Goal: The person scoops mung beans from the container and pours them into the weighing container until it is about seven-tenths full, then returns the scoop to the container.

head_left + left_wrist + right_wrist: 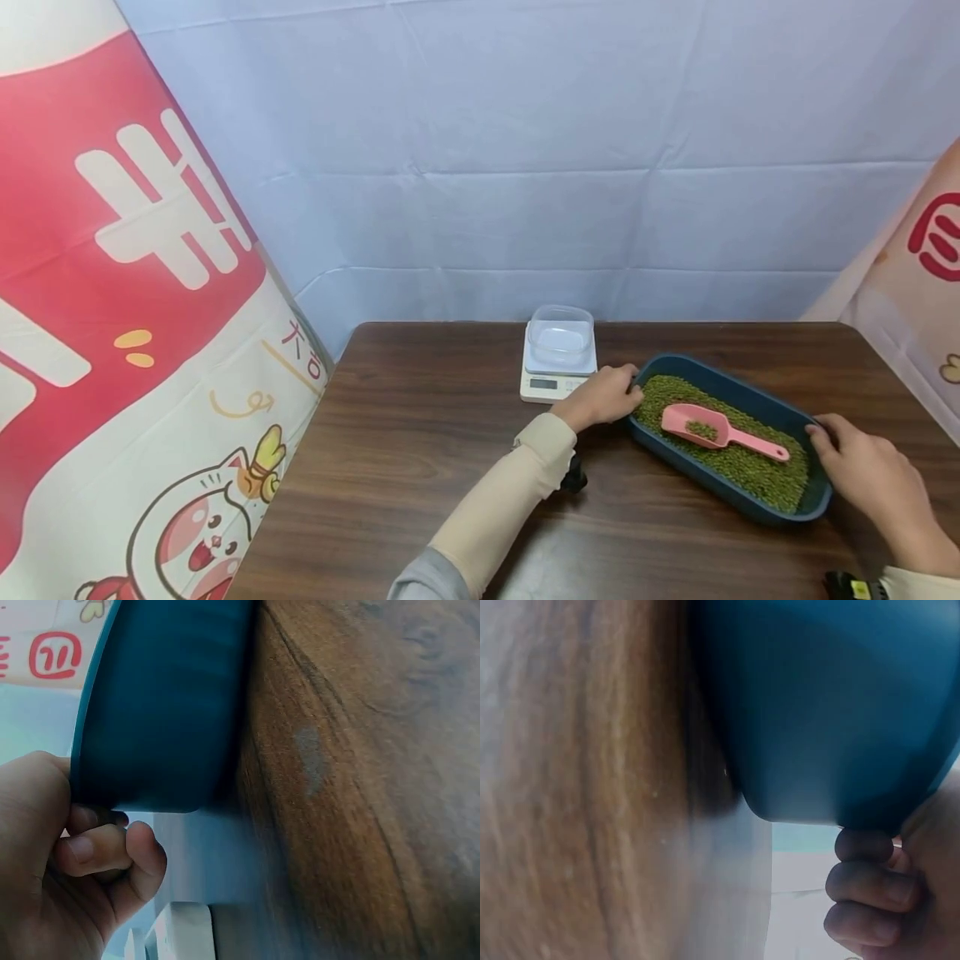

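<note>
A dark blue tray (720, 500) full of small green beans (765, 483) sits at the right of the table, slanting from back left to front right. On the beans lies a pink scoop (750, 443) with some beans in its bowl, handle toward the right. My left hand (609, 393) grips the tray's left end, its thumb and curled fingers at the rim in the left wrist view. At the opposite end my right hand (873, 471) holds the rim, fingers bent beneath it in the right wrist view.
Left of the tray, a white kitchen scale (538, 385) stands near the table's back edge, bearing a clear plastic container (561, 332). The brown wooden table (390, 433) meets a pale cloth backdrop (487, 167) behind. Printed cloths hang at both sides.
</note>
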`<action>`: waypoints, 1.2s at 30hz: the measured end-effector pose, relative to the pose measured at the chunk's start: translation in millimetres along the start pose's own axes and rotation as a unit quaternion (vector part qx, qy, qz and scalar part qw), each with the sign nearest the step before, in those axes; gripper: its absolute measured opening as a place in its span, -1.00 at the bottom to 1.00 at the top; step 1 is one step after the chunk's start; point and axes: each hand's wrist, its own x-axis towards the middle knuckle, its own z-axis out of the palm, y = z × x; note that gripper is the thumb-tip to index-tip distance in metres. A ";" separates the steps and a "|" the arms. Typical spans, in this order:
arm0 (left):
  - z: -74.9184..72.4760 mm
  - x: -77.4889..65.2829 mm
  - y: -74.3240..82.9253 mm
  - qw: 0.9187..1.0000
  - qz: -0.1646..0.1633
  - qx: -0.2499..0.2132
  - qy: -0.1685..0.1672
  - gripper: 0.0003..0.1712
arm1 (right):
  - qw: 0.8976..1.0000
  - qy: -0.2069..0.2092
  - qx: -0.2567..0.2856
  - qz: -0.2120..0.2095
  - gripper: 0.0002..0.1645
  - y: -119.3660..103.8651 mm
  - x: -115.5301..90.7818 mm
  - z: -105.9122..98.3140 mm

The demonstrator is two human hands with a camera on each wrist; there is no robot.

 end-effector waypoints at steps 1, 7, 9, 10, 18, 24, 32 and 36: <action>-0.2 -1.4 -0.5 1.000 0.003 0.004 0.003 -0.62 | 1.000 -0.001 0.002 -0.004 -0.53 -0.9 -0.2 -0.4; -1.2 -14.0 -2.5 1.000 -0.001 -0.013 -0.002 -0.64 | 1.000 -0.001 0.008 -0.020 -0.50 -3.5 -2.1 -0.1; -1.6 -18.8 -3.1 1.000 -0.007 -0.027 -0.006 -0.63 | 1.000 -0.001 0.009 -0.024 -0.50 -4.9 -2.3 0.0; -2.1 -21.3 -3.5 0.999 -0.008 -0.030 -0.006 -0.64 | 1.000 0.000 0.009 -0.026 -0.49 -6.0 -2.3 0.2; -6.2 -41.7 -10.0 0.999 -0.004 -0.036 -0.009 -0.86 | 0.998 -0.021 0.019 -0.050 -0.41 -12.8 0.0 2.2; -8.9 -53.7 -10.6 1.000 -0.002 -0.008 0.001 -0.81 | 0.996 -0.028 0.028 -0.078 -0.33 -15.1 -0.3 2.3; -10.0 -65.6 -14.3 1.000 -0.014 0.020 0.010 -0.71 | 0.995 -0.029 0.027 -0.090 -0.28 -28.4 -3.3 5.7; -10.3 -72.6 -17.6 1.000 -0.018 0.013 0.008 -0.72 | 0.994 -0.023 0.030 -0.102 -0.31 -34.3 -5.3 8.7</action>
